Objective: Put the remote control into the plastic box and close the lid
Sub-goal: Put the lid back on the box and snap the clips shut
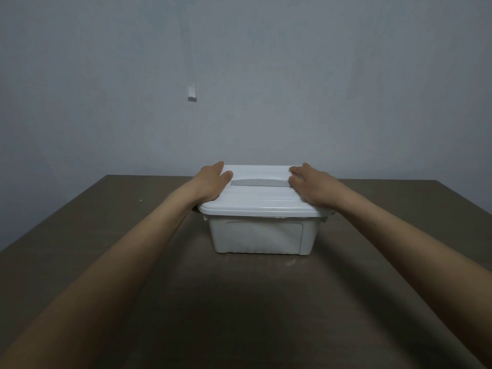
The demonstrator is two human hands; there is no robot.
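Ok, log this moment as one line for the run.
lid: on plastic box | left hand: flat on lid | right hand: flat on lid | remote control: not visible | table: bears box

The scene was dim and grey-toned, with soft, grainy detail. A broad shadow darkened the near worktop (239, 315) (deepest at centre). The lid (259, 201) caught faint sheen. Wide-angle distortion stretched the forearms toward the lower corners.

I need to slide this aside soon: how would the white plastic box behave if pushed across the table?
The plastic box would probably slide rather than tip: it looks squat, with a broad flat base on the smooth table. It likely feels light, being thin plastic. The lid, under the left hand and right hand, may flex slightly.
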